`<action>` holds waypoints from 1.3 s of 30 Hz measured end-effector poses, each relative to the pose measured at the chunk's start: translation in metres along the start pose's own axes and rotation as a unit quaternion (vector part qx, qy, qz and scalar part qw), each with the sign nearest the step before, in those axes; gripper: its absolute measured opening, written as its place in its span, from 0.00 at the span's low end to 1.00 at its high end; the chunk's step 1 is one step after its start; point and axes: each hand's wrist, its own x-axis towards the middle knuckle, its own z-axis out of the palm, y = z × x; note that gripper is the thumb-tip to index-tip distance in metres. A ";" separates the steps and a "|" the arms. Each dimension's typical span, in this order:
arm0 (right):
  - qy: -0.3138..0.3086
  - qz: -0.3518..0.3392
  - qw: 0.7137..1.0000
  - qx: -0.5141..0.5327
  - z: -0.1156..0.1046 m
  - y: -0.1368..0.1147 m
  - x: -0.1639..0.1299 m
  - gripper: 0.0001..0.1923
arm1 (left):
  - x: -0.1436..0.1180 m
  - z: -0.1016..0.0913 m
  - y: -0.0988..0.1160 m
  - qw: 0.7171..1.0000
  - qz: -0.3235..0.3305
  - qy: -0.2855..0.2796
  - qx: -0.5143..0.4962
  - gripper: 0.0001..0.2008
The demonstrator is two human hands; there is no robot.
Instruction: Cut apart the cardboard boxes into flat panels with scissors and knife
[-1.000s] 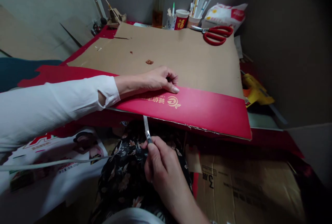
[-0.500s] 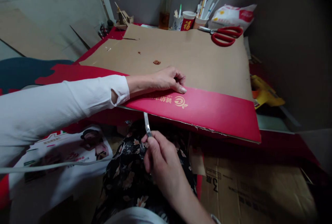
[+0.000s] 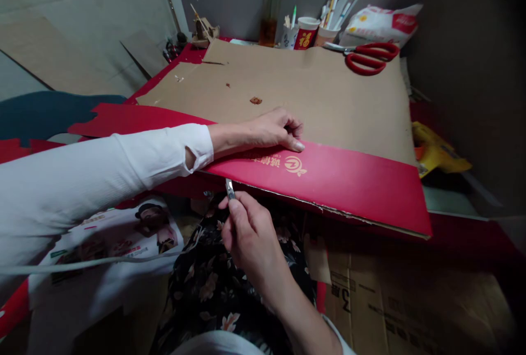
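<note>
A large cardboard sheet with a brown inside (image 3: 329, 92) lies before me, its near strip a red printed panel (image 3: 361, 179) with gold lettering. My left hand (image 3: 273, 127) rests on this panel, fingers curled and thumb pressed down by the gold logo. Below the near edge, my right hand (image 3: 249, 226) is closed around a slim silver utility knife (image 3: 230, 188). Its blade points away from me and meets the cardboard's underside edge; the tip is hidden there. To the right of the knife, the cut edge looks ragged.
Red-handled scissors (image 3: 372, 58) lie on the sheet's far right. Behind stand a bottle with a green lid (image 3: 273, 7), paper cups (image 3: 306, 33) with sticks, and a white-and-red packet (image 3: 380, 25). A yellow tool (image 3: 439, 149) lies right; a pale cable (image 3: 102, 262) crosses lower left.
The knife has shifted left along the cardboard's near edge, and less of its blade shows. My left hand keeps its place on the red panel. The whole view has swung slightly left.
</note>
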 end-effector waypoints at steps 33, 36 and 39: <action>-0.049 0.034 0.998 -0.013 -0.033 0.003 -0.008 0.16 | -0.024 -0.065 -0.019 0.901 0.179 -0.193 0.344 0.28; -0.057 0.058 0.997 0.000 -0.030 0.003 -0.008 0.17 | -0.033 -0.066 -0.033 0.892 0.203 -0.167 0.369 0.26; -0.048 0.063 0.997 0.009 -0.025 -0.001 -0.004 0.16 | -0.036 -0.061 -0.037 0.887 0.223 -0.144 0.379 0.24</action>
